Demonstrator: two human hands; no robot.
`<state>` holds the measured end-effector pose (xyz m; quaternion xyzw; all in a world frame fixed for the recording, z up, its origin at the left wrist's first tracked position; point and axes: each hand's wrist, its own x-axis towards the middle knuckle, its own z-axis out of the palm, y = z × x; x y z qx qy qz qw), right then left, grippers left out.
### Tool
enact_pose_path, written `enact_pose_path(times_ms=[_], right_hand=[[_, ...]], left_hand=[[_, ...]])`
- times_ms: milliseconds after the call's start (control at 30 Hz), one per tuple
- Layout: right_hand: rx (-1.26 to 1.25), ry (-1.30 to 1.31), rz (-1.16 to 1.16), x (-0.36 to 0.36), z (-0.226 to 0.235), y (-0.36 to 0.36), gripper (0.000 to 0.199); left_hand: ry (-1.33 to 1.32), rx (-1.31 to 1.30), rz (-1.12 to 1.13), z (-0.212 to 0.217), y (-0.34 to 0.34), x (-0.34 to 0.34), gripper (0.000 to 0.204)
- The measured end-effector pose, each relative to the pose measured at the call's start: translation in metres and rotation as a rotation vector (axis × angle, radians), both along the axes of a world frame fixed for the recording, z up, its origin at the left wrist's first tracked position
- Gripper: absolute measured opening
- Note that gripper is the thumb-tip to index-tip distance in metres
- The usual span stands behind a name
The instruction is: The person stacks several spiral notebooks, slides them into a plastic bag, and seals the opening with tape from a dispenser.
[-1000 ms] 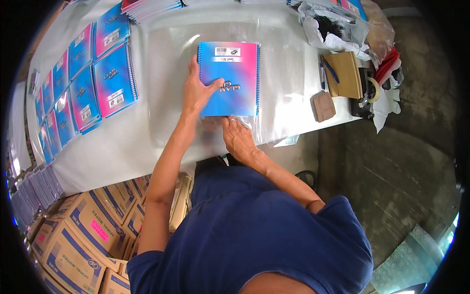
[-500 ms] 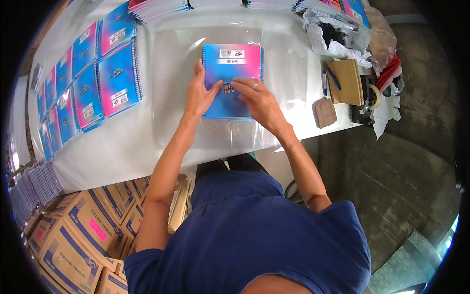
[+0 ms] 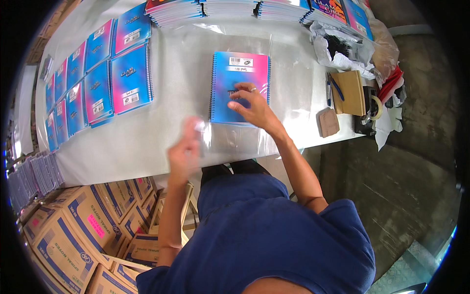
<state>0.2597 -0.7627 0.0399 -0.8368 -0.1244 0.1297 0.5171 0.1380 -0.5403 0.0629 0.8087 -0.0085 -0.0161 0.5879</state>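
A small stack of blue-and-pink spiral notebooks (image 3: 223,105) lies on a sheet of clear plastic (image 3: 289,73) in front of me. Over the top cover rests my right hand (image 3: 254,108), its fingers bent and thumb apart, gripping nothing I can see. It hides part of the cover's printing. My left hand (image 3: 185,149) is off the stack, near the table's front edge to its left. Motion smears its fingers, so I cannot make out whether they hold anything.
Rows of matching notebooks (image 3: 129,78) lie at the left on the white-covered table (image 3: 171,83). Thick notebook stacks (image 3: 230,9) line the far edge. On the right are a brown block (image 3: 328,122), pens (image 3: 337,88) and a tape roll (image 3: 376,108). Cardboard boxes (image 3: 98,215) stand below left.
My left hand has left the notebook stack and moved back toward me and the table's front edge. My right hand stays over the cover. The whole view has shifted slightly.
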Motion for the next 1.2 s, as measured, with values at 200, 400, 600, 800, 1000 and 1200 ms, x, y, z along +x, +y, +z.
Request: enact_pose_path(times_ms=[200, 400, 600, 800, 1000, 1200], right_hand=[[0.093, 0.221, -0.036, 0.011, 0.003, -0.005, 0.021], [0.123, 0.159, -0.257, 0.001, -0.014, 0.010, 0.016], [0.062, 0.141, -0.260, 0.004, -0.015, 0.010, 0.017], [0.258, 0.353, -0.310, 0.005, 0.010, 0.005, 0.016], [0.273, 0.359, -0.334, 0.003, 0.010, 0.011, 0.015], [0.009, 0.022, -0.298, -0.001, 0.017, 0.008, 0.012]], left_hand=[[-0.291, 0.486, -0.627, -0.004, -0.057, 0.009, 0.065], [-0.181, 0.065, 0.036, 0.015, -0.064, 0.080, 0.061], [0.270, 0.513, 0.050, -0.017, -0.059, 0.138, 0.060], [-0.405, 0.524, 0.288, 0.000, 0.025, 0.167, 0.063], [-0.837, 1.214, -0.860, 0.030, -0.046, 0.214, 0.060], [-0.968, 0.995, -0.858, -0.024, -0.042, 0.237, 0.040]])
